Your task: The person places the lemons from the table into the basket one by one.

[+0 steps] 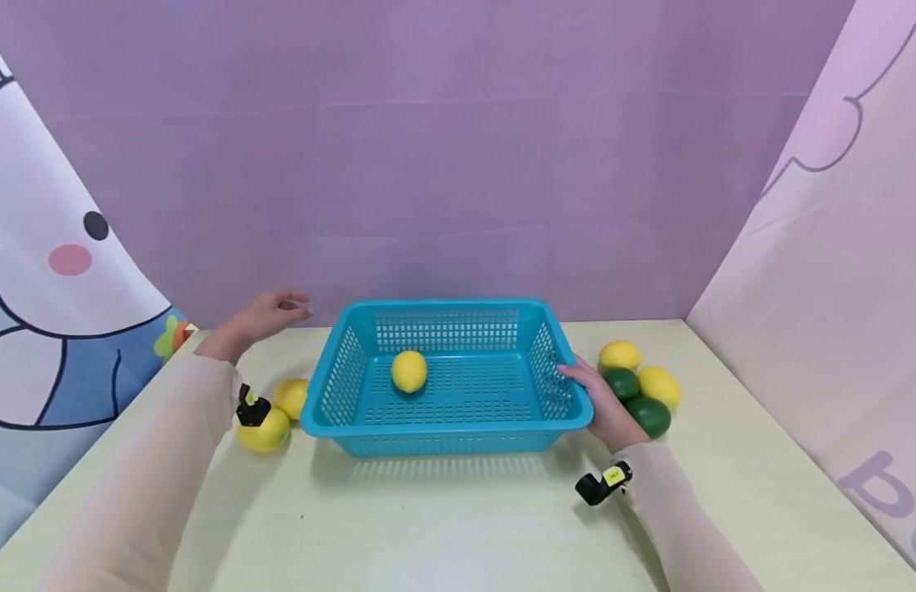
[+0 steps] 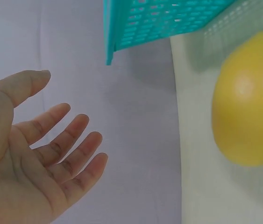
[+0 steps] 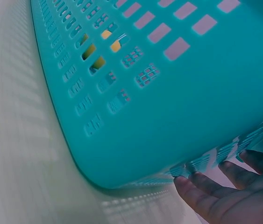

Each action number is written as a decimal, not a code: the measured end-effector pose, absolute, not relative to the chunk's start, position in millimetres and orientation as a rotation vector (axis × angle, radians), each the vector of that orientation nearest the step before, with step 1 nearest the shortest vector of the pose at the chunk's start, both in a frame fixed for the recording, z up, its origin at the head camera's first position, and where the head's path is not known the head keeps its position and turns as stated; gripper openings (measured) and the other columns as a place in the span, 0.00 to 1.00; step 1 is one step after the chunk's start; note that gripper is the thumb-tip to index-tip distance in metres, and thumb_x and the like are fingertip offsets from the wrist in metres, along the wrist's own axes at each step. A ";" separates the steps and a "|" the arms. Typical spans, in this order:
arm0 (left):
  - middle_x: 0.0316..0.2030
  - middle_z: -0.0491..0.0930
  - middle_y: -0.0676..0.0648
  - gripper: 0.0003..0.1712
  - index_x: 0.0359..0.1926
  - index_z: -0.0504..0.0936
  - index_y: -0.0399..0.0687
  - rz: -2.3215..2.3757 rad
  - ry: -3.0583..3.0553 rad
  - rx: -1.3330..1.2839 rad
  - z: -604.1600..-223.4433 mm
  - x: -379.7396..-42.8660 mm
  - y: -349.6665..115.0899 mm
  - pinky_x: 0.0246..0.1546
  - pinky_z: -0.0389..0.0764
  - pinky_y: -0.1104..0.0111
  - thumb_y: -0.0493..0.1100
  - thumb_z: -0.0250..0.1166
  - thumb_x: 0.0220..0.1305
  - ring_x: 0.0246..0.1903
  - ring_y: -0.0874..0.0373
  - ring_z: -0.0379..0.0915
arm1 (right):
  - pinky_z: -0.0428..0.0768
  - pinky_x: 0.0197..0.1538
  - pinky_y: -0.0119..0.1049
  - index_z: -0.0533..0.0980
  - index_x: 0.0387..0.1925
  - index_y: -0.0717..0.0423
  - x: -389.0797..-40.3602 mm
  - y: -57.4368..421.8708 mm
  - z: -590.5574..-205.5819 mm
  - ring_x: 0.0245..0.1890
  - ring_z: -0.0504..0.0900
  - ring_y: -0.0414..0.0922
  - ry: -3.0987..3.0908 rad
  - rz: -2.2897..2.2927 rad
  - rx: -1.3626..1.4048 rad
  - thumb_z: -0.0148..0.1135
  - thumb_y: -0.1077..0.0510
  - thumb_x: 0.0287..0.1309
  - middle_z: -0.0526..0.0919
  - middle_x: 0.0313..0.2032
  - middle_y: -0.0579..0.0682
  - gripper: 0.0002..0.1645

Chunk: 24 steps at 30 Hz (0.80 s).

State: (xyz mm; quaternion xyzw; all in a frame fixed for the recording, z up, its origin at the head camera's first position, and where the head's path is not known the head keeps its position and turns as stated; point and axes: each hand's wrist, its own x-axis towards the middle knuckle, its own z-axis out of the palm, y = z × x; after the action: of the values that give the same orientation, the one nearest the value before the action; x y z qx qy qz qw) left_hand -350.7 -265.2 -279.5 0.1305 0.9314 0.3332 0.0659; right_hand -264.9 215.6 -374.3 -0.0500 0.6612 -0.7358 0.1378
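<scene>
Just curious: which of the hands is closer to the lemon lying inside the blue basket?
The right hand. It rests against the basket's right wall, to the right of the lemon. The left hand is raised off past the basket's far left corner, open and touching nothing.

Teal basket [image 1: 458,411] upright (perforated), lemon [image 1: 409,371] inside

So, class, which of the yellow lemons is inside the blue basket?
The single lemon on the floor of the basket, left of centre. All the other lemons lie on the table outside it.
</scene>
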 end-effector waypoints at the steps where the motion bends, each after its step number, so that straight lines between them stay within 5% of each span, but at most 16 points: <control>1: 0.62 0.60 0.26 0.32 0.65 0.60 0.31 1.004 2.812 0.401 -281.1 -350.4 -266.6 0.58 0.65 0.42 0.51 0.50 0.71 0.61 0.33 0.57 | 0.55 0.66 0.60 0.35 0.74 0.47 -264.8 215.5 -374.0 0.69 0.49 0.62 1.910 -2.128 -0.140 0.35 0.51 0.71 0.42 0.72 0.60 0.37; 24: 0.60 0.64 0.29 0.32 0.62 0.63 0.32 0.867 2.725 0.430 -314.3 -335.3 -285.6 0.50 0.74 0.45 0.53 0.52 0.69 0.56 0.34 0.63 | 0.57 0.65 0.60 0.35 0.74 0.47 -262.1 217.0 -375.7 0.69 0.49 0.63 1.900 -2.129 -0.161 0.36 0.50 0.71 0.42 0.72 0.60 0.37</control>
State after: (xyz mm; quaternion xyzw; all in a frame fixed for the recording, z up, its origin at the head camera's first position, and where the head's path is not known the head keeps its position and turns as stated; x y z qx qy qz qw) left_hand -335.3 -285.6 -314.3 0.1476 0.9350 0.2974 0.1245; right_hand -262.1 217.0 -375.7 -0.0556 0.6582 -0.7373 0.1413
